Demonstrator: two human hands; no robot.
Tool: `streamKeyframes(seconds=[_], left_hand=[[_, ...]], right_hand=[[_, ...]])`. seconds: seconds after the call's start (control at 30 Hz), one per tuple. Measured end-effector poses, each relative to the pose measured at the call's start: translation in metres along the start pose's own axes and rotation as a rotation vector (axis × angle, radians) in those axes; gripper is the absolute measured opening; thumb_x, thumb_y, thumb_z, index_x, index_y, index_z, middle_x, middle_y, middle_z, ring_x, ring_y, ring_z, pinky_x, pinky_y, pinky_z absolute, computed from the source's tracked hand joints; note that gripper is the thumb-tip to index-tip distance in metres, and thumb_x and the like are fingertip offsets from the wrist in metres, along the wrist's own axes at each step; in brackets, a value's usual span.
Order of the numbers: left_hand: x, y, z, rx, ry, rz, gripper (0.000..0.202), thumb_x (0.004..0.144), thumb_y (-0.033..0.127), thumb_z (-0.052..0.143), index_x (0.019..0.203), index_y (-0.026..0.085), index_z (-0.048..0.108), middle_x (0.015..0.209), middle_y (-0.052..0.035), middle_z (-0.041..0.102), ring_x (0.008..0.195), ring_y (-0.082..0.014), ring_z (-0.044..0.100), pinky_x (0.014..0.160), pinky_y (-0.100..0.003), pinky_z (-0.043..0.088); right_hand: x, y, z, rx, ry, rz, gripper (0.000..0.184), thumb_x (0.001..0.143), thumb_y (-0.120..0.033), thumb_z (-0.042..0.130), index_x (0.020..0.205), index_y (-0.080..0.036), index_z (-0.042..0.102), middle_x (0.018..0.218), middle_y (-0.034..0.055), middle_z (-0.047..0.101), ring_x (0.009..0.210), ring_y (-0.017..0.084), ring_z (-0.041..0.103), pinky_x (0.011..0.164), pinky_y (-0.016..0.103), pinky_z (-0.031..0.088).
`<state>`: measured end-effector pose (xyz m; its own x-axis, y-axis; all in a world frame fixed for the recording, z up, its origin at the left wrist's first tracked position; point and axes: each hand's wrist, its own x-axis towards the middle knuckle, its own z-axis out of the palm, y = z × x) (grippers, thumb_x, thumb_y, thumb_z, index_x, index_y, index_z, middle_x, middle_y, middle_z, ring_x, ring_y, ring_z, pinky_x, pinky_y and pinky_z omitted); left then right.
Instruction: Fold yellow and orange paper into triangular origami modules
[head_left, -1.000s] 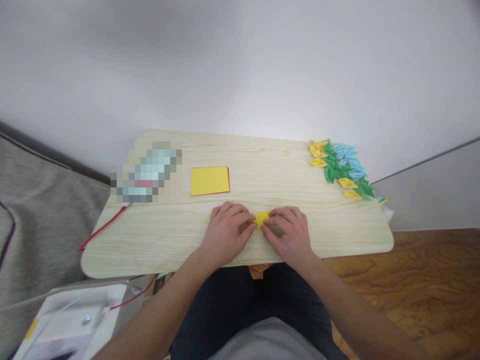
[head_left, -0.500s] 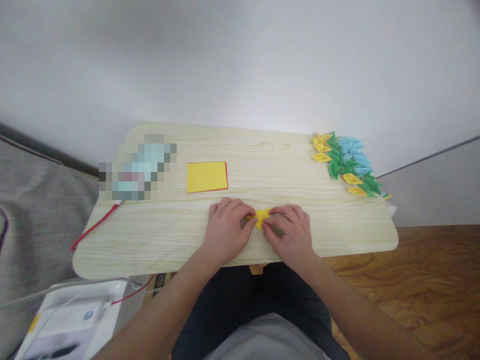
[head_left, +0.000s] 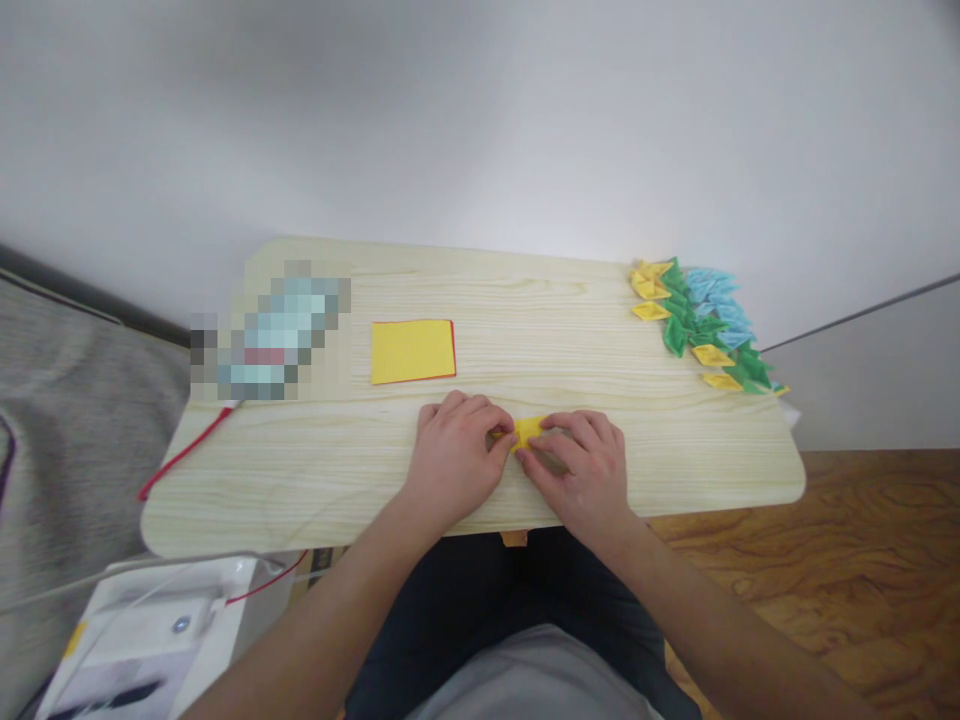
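A small folded piece of yellow paper lies between my hands near the table's front edge. My left hand pinches its left end between thumb and fingers. On the other side my right hand grips the right part, with the thumb at the lower edge and the fingers on top. The fingertips hide much of the folds. Farther back on the left lies a stack of square yellow paper, with a red sheet showing along its right and lower edges.
Folded paper pieces in yellow, green and blue cluster at the table's back right. A blurred-out device with a red cable lies at the left. Below the table's left corner stands a white box. A white wall rises behind the table.
My right thumb has shifted slightly left along the paper's lower edge, and the lower point of the folded paper shows less. Both hands keep their hold. The view has shifted slightly.
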<state>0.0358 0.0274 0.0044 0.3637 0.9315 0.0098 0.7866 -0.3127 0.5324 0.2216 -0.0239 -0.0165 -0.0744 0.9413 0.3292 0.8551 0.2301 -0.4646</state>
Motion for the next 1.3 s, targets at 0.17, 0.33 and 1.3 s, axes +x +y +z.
streamKeyframes(seconds=[0.17, 0.33, 1.3], left_hand=[[0.003, -0.001, -0.001, 0.003, 0.003, 0.003, 0.005, 0.089, 0.03, 0.074, 0.094, 0.03, 0.074, 0.102, -0.001, 0.074, 0.106, -0.0283, 0.059, 0.091, -0.047, 0.038], [0.005, -0.006, -0.003, 0.01, 0.015, 0.008, 0.011, 0.088, 0.036, 0.078, 0.089, 0.027, 0.072, 0.103, -0.0034, 0.071, 0.106, -0.0285, 0.057, 0.092, -0.047, 0.038], [0.001, -0.018, -0.026, 0.001, -0.065, 0.079, 0.004, 0.086, 0.03, 0.072, 0.089, 0.03, 0.075, 0.106, -0.0028, 0.071, 0.114, -0.0298, 0.058, 0.099, -0.048, 0.039]], right_hand=[[0.001, -0.004, -0.003, -0.026, -0.051, 0.019, 0.009, 0.093, -0.037, 0.076, 0.089, -0.029, 0.078, 0.112, 0.0031, 0.076, 0.111, 0.028, 0.059, 0.098, 0.047, 0.04], [-0.003, -0.008, -0.004, -0.04, -0.071, 0.022, 0.019, 0.096, -0.036, 0.073, 0.114, -0.035, 0.078, 0.117, 0.0051, 0.072, 0.113, 0.03, 0.057, 0.101, 0.049, 0.039], [-0.012, -0.012, -0.012, -0.105, -0.058, -0.043, 0.018, 0.097, -0.039, 0.072, 0.112, -0.037, 0.081, 0.119, 0.0047, 0.07, 0.112, 0.028, 0.055, 0.099, 0.046, 0.04]])
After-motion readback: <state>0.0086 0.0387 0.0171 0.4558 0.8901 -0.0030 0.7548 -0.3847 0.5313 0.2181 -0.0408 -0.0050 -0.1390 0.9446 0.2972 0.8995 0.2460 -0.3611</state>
